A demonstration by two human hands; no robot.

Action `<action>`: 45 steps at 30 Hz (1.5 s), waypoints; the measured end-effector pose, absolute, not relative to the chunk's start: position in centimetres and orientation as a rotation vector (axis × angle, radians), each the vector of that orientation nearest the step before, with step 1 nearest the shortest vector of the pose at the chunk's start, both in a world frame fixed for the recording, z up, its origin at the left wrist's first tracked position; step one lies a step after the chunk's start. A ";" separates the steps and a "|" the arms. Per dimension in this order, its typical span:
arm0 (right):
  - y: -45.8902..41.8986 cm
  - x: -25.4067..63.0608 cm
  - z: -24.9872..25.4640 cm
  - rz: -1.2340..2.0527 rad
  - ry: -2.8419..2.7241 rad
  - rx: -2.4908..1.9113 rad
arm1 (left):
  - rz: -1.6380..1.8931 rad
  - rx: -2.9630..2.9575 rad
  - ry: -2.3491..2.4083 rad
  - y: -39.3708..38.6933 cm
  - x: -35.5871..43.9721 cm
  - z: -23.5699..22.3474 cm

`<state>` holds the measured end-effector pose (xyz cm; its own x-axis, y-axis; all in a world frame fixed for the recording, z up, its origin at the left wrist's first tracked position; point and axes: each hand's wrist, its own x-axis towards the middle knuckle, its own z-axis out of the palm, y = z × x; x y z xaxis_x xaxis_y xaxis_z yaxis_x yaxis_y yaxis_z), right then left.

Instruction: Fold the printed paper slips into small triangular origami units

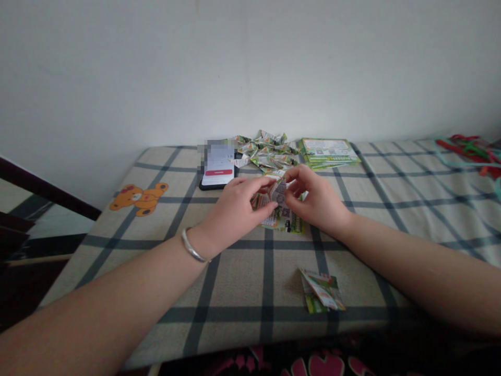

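Between my two hands is a small printed paper [278,192], partly folded and raised off the cloth. My left hand [246,201], with a silver bangle on its wrist, pinches the paper's left side between thumb and fingers. On the other side, my right hand [307,194] grips the paper's upper right edge with thumb and fingertips. Under both hands lies a flat green printed sheet [295,224], partly covered. Closer to the front edge rests a folded piece of the same printed paper [321,291], touched by neither hand.
Behind my hands sits a heap of folded papers [270,149], with a stack of flat printed sheets [331,151] to its right. A phone [217,169] with a lit screen lies left of the heap. Colored strips [473,151] are at far right. A checked cloth [235,292] covers the table.
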<state>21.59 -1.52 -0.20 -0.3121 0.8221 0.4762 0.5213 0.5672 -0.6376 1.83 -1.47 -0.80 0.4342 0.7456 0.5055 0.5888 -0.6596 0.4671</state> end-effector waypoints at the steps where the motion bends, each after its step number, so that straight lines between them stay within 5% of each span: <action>1: -1.5 21.6 -0.2 0.493 -1.993 -1.058 | 1.031 2.475 1.162 -1.5 1.8 -0.8; 45: 0.1 24.4 -0.1 0.318 -2.511 -0.876 | 0.824 2.851 0.815 -0.4 0.3 -0.7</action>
